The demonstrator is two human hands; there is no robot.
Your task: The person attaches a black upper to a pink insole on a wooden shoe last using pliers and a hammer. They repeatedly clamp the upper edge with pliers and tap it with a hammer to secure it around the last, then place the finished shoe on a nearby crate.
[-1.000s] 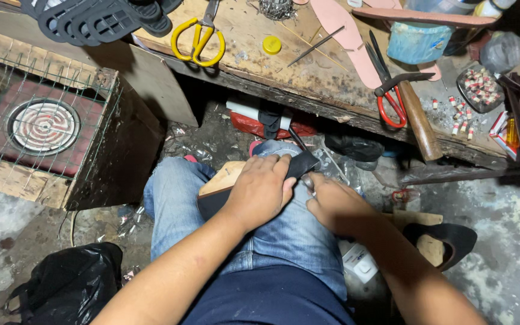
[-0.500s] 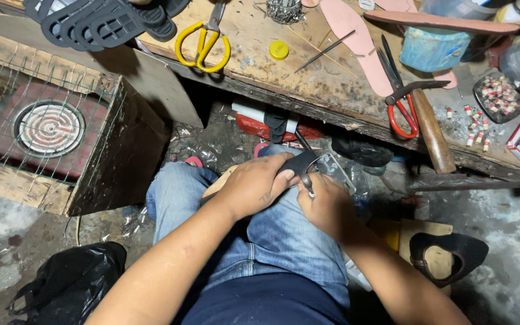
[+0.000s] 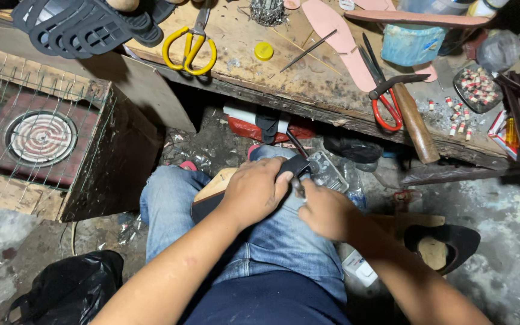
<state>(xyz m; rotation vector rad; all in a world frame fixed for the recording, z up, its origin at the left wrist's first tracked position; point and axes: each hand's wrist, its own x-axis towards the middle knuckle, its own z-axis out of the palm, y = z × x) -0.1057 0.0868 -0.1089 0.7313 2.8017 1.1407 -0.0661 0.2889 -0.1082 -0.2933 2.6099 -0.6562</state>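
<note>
head view: two hands work on one dark shoe (image 3: 293,165) lying on the person's lap. the left hand (image 3: 254,191) is clamped over the shoe; the right hand (image 3: 326,210) is closed around a thin metal tool (image 3: 298,186) at the shoe's edge. on the wooden surface (image 3: 242,48) above lie two scissors, one yellow-handled (image 3: 189,51), one red-handled (image 3: 383,99), one hammer (image 3: 413,117), one yellow cap (image 3: 263,51) and pink insoles (image 3: 338,39). a blue tub (image 3: 413,45) stands there. a second black shoe (image 3: 443,244) lies on the floor at right.

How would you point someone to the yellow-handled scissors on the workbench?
Start at the long wooden workbench across the top. Near its left end, right of the stacked dark soles, lie the yellow-handled scissors. The other scissors sit farther right and have red handles.
</note>
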